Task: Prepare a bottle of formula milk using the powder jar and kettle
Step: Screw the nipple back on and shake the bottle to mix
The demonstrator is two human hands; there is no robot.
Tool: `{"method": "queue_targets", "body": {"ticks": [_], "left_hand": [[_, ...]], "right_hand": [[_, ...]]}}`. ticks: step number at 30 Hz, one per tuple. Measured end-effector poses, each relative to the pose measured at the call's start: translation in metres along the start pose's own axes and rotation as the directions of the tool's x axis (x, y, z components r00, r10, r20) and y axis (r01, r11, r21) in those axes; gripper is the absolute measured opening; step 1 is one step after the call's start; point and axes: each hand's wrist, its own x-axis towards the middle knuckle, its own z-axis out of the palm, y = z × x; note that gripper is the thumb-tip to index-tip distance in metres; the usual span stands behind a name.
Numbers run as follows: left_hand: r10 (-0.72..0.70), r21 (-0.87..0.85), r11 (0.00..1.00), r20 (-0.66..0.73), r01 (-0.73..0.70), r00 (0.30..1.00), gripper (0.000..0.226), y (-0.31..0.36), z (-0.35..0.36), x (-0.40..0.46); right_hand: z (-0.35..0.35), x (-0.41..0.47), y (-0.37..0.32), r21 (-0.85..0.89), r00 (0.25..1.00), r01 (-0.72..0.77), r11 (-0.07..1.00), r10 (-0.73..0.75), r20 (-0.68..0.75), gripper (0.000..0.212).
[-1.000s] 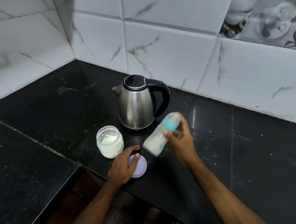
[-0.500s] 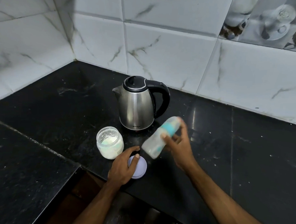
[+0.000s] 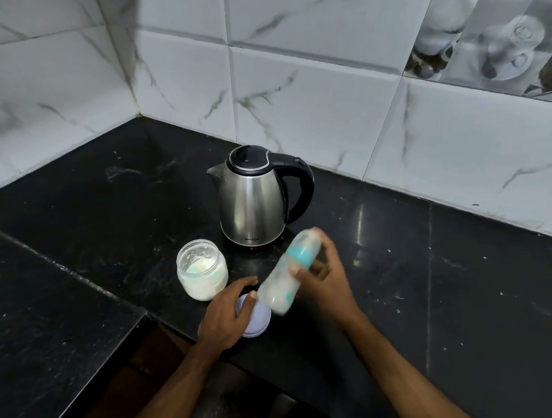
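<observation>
Feeding bottle (image 3: 286, 273): held clear of the black counter (image 3: 456, 282), tilted, capped top up and away toward the kettle, base down toward me. Outline is smeared with motion blur. Contents read as cloudy white. Teal collar sits under a clear cap.

Change over the last second: the bottle's tilt and height have shifted frame to frame; base now sits lower and closer to the lid than half a second ago. I read this as shaking, so water and powder are already in and mixing is the step in hand. Judged near the end of the task.

Right hand (image 3: 324, 277): fingers wrapped around the bottle at the collar, thumb across the front.

Left hand (image 3: 227, 315): resting flat on the pale purple lid (image 3: 257, 323), fingers loosely spread over it, not clenched. It has not moved in that second.

Powder jar (image 3: 202, 269): open, upright, partly full of white powder, just left of the lid.

Steel kettle (image 3: 253, 195): lid shut, behind the bottle, not touched.

Left to do, as I judge it: close the jar. Risk: the swinging bottle base passes near the left fingers and the open jar.
</observation>
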Motion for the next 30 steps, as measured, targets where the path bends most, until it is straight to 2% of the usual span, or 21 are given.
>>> {"method": "queue_targets", "body": {"ticks": [2,3,4,6,7,8,9,12,13,14,16,18,19,20,22,23,24,25,28,29,30], "left_hand": [[-0.012,0.006,1.0,-0.013,0.012,1.0,0.048,0.003,0.001,-0.001],[-0.018,0.007,1.0,-0.012,0.018,1.0,0.048,0.003,0.001,-0.001],[-0.02,0.009,1.0,-0.008,0.02,1.0,0.048,0.002,0.001,0.0],[-0.014,0.01,1.0,0.018,0.014,1.0,0.044,-0.001,0.0,0.001],[-0.011,0.008,1.0,0.033,0.011,0.999,0.042,-0.003,0.0,0.001],[-0.01,0.007,1.0,0.04,0.01,0.999,0.041,-0.005,0.0,0.002],[-0.01,0.011,1.0,0.037,0.009,0.999,0.041,-0.005,0.0,0.001],[-0.014,0.023,1.0,-0.005,0.014,1.0,0.047,0.002,0.0,-0.001],[-0.019,0.022,1.0,-0.008,0.019,1.0,0.048,0.003,0.0,-0.001],[-0.021,0.024,0.999,-0.007,0.021,1.0,0.048,0.004,0.0,-0.001],[-0.014,0.023,1.0,0.019,0.014,1.0,0.045,0.002,-0.002,-0.001],[-0.005,0.02,1.0,0.042,0.004,0.999,0.042,-0.002,-0.001,0.0],[-0.004,0.023,1.0,0.038,0.004,0.999,0.042,-0.002,-0.001,0.0],[-0.004,0.03,1.0,0.022,0.004,1.0,0.043,0.0,-0.001,-0.001],[-0.01,0.033,0.999,-0.004,0.01,1.0,0.047,0.004,0.0,-0.001],[-0.012,0.031,0.999,-0.005,0.012,1.0,0.048,0.004,0.0,-0.002],[-0.011,0.033,0.999,-0.002,0.011,1.0,0.048,0.004,0.0,-0.001],[-0.009,0.034,0.999,0.003,0.009,1.0,0.048,0.004,-0.001,-0.001],[0.003,0.017,1.0,0.02,-0.004,1.0,0.047,0.0,-0.001,0.0],[0.004,0.016,1.0,0.016,-0.005,1.0,0.048,0.0,-0.001,0.0],[0.006,0.021,1.0,0.008,-0.006,1.0,0.048,0.001,-0.001,-0.001]], "right_hand": [[-0.004,0.013,-0.011,0.227,0.977,0.001,0.974,0.047,-0.208,0.079],[-0.005,0.015,-0.013,0.273,0.967,0.018,0.962,0.052,-0.248,0.078],[-0.004,0.013,-0.014,0.241,0.974,0.02,0.97,0.036,-0.226,0.076],[0.0,0.004,-0.011,0.014,1.0,0.001,1.0,-0.001,-0.001,0.075],[0.002,-0.001,-0.01,-0.099,0.991,0.01,0.995,0.003,0.136,0.076],[0.001,-0.003,-0.008,-0.145,0.978,0.024,0.989,0.006,0.207,0.077],[0.0,-0.001,-0.009,-0.125,0.982,0.032,0.992,-0.008,0.19,0.079],[-0.004,0.015,-0.021,0.154,0.989,0.026,0.988,-0.003,-0.148,0.08],[-0.006,0.018,-0.021,0.215,0.979,0.04,0.976,0.005,-0.204,0.078],[-0.005,0.016,-0.02,0.218,0.98,0.038,0.975,0.006,-0.198,0.077],[-0.001,0.007,-0.016,0.044,0.999,-0.004,0.999,0.005,-0.032,0.076],[0.001,-0.001,-0.012,-0.151,0.986,0.009,0.988,0.017,0.167,0.078],[0.0,0.0,-0.013,-0.145,0.985,0.031,0.989,-0.005,0.173,0.078],[0.0,0.004,-0.017,-0.079,0.995,0.036,0.996,-0.029,0.094,0.077],[-0.003,0.014,-0.026,0.155,0.987,0.033,0.987,-0.008,-0.158,0.069],[-0.004,0.017,-0.027,0.23,0.974,0.039,0.972,0.015,-0.228,0.066],[-0.004,0.016,-0.027,0.249,0.972,0.038,0.968,0.023,-0.236,0.064],[-0.003,0.012,-0.025,0.205,0.983,0.015,0.979,0.023,-0.18,0.064],[0.0,-0.004,-0.016,-0.129,0.988,-0.011,0.992,0.031,0.151,0.076],[-0.002,-0.003,-0.014,-0.146,0.984,0.008,0.989,0.019,0.179,0.079],[-0.003,0.0,-0.017,-0.093,0.992,0.015,0.996,-0.003,0.126,0.081]]}}
